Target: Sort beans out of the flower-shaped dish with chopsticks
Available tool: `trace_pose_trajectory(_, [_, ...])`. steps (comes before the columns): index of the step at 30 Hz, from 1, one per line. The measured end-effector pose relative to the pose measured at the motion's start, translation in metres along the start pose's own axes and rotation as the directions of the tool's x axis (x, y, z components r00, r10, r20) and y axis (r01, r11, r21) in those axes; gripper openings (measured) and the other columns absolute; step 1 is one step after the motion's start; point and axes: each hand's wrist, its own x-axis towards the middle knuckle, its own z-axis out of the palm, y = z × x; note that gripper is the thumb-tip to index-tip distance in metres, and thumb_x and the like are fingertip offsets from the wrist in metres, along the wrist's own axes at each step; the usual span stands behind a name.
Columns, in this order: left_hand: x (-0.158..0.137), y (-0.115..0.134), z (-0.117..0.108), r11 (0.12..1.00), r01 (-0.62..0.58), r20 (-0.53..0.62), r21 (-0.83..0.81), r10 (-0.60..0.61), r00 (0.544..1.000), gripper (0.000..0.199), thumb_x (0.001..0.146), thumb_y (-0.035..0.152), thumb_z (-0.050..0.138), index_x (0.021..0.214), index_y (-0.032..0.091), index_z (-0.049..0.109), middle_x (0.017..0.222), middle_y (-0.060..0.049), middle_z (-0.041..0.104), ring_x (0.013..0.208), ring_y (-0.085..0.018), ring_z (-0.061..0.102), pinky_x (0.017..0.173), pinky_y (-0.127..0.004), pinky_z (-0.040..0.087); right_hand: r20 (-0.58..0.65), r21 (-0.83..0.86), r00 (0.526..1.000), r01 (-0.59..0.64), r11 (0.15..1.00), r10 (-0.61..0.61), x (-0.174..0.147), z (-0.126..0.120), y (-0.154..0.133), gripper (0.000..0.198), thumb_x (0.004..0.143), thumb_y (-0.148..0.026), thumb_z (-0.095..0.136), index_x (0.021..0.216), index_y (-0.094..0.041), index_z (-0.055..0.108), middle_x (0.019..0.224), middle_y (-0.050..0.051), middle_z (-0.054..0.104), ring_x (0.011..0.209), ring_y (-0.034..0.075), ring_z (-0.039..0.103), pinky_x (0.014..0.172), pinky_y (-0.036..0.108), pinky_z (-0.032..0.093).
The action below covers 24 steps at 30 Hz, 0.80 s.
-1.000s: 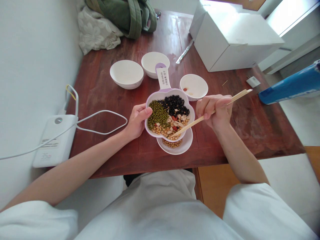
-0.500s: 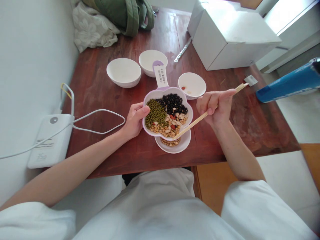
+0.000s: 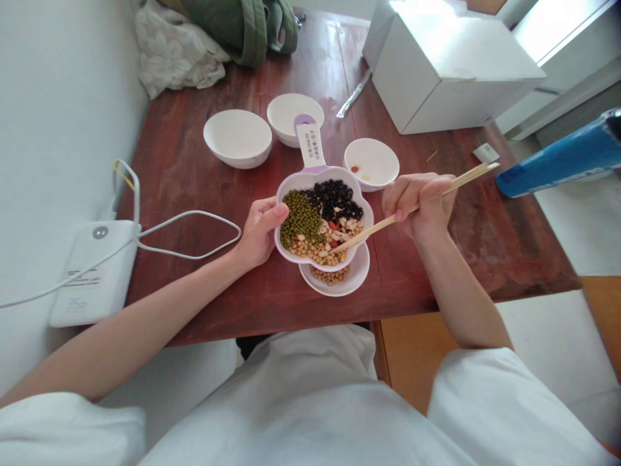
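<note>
My left hand grips the left rim of a purple-edged, flower-shaped tray with a labelled handle. Inside it lie green mung beans, black beans, and soybeans mixed with pale and reddish nuts or beans. A pair of chopsticks is held in my right hand, fingers closed round them. Their tips rest among the soybeans at the tray's near side. Below the tray's front edge, partly hidden by it, a white bowl contains soybeans.
Two white bowls stand behind the tray. Another small bowl holds a few pieces. A white box, blue bottle, green bag and white power bank with cable surround them.
The chopstick tips have moved from the tray's near rim inward onto the soybeans, and their rear ends now show apart. My left hand still holds the tray.
</note>
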Motion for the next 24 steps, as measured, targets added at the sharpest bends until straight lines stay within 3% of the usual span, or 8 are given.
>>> trace_pose_trajectory(8, [0.0, 0.0, -0.001, 1.0, 0.021, -0.005, 0.003, -0.021, 1.0, 0.06, 0.072, 0.077, 0.097, 0.086, 0.02, 0.082, 0.095, -0.012, 0.087, 0.111, -0.044, 0.085, 0.087, -0.049, 0.073, 0.11, -0.045, 0.993, -0.038, 0.998, 0.043, -0.003, -0.006, -0.004, 0.08, 0.105, -0.079, 0.065, 0.044, -0.028, 0.058, 0.046, 0.004, 0.054, 0.05, 0.021, 0.064, 0.049, 0.035, 0.054])
trace_pose_trajectory(12, [0.0, 0.001, -0.001, 1.0, 0.007, -0.008, 0.013, -0.007, 1.0, 0.06, 0.073, 0.076, 0.096, 0.087, 0.019, 0.082, 0.095, -0.013, 0.087, 0.11, -0.044, 0.085, 0.088, -0.05, 0.073, 0.143, -0.012, 0.986, -0.084, 0.996, 0.085, -0.003, -0.003, -0.006, 0.08, 0.104, -0.078, 0.068, 0.043, -0.028, 0.055, 0.048, 0.005, 0.056, 0.049, 0.021, 0.062, 0.048, 0.035, 0.052])
trace_pose_trajectory(15, [-0.001, 0.001, -0.001, 1.0, -0.001, -0.006, 0.015, 0.001, 1.0, 0.059, 0.073, 0.075, 0.096, 0.084, 0.019, 0.082, 0.091, -0.012, 0.086, 0.105, -0.042, 0.086, 0.089, -0.05, 0.073, 0.09, 0.021, 0.995, -0.034, 0.999, 0.031, 0.0, 0.003, -0.009, 0.08, 0.109, -0.074, 0.064, 0.043, -0.028, 0.057, 0.041, 0.002, 0.046, 0.042, 0.02, 0.055, 0.047, 0.037, 0.05])
trace_pose_trajectory(19, [-0.002, 0.0, -0.002, 1.0, 0.012, 0.001, 0.015, -0.012, 1.0, 0.057, 0.075, 0.075, 0.095, 0.086, 0.021, 0.083, 0.092, -0.012, 0.087, 0.104, -0.041, 0.087, 0.089, -0.05, 0.073, -0.074, 0.037, 0.997, 0.024, 0.999, -0.021, 0.004, 0.009, -0.015, 0.084, 0.107, -0.082, 0.058, 0.042, -0.029, 0.055, 0.038, -0.001, 0.032, 0.034, 0.018, 0.043, 0.042, 0.038, 0.044])
trace_pose_trajectory(21, [-0.002, 0.0, -0.002, 1.0, 0.03, 0.008, 0.006, -0.03, 1.0, 0.058, 0.075, 0.075, 0.096, 0.088, 0.02, 0.083, 0.093, -0.012, 0.087, 0.106, -0.042, 0.086, 0.089, -0.05, 0.073, -0.112, 0.03, 0.993, 0.047, 0.998, -0.043, 0.004, 0.012, -0.017, 0.082, 0.107, -0.079, 0.062, 0.042, -0.029, 0.058, 0.038, -0.001, 0.034, 0.032, 0.017, 0.039, 0.039, 0.037, 0.04])
trace_pose_trajectory(24, [-0.002, 0.0, -0.003, 0.999, 0.032, 0.017, 0.001, -0.032, 0.999, 0.059, 0.074, 0.076, 0.096, 0.088, 0.02, 0.082, 0.093, -0.012, 0.087, 0.105, -0.041, 0.086, 0.089, -0.05, 0.073, -0.038, 0.027, 0.993, 0.113, 0.993, -0.112, 0.0, 0.016, -0.017, 0.07, 0.11, -0.07, 0.066, 0.053, -0.029, 0.074, 0.042, 0.001, 0.048, 0.034, 0.017, 0.044, 0.041, 0.038, 0.042])
